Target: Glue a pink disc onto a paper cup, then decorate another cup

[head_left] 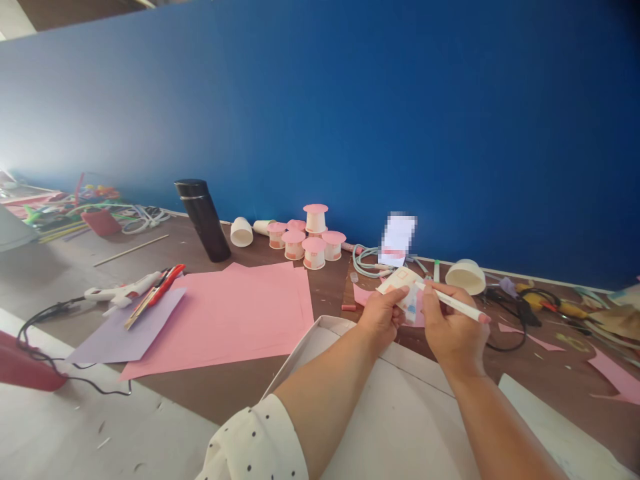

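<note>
My left hand (pixel 383 315) is closed around a small white paper cup (pixel 400 280) lying on its side, with pink paper under it. My right hand (pixel 453 327) grips a white marker pen (pixel 457 307) with a pink end, its tip touching the cup. Both hands hover over the brown table, just beyond a white box lid (pixel 350 340). A white polka-dot sleeve covers my left upper arm.
Pink paper sheet (pixel 235 307) and a lilac sheet (pixel 125 330) lie to the left, with red scissors (pixel 157 290) and a glue gun (pixel 120 291). A black flask (pixel 203 220), stacked pink-lidded cups (pixel 310 240), a white bowl-like cup (pixel 466 275), cables and paper scraps line the blue wall.
</note>
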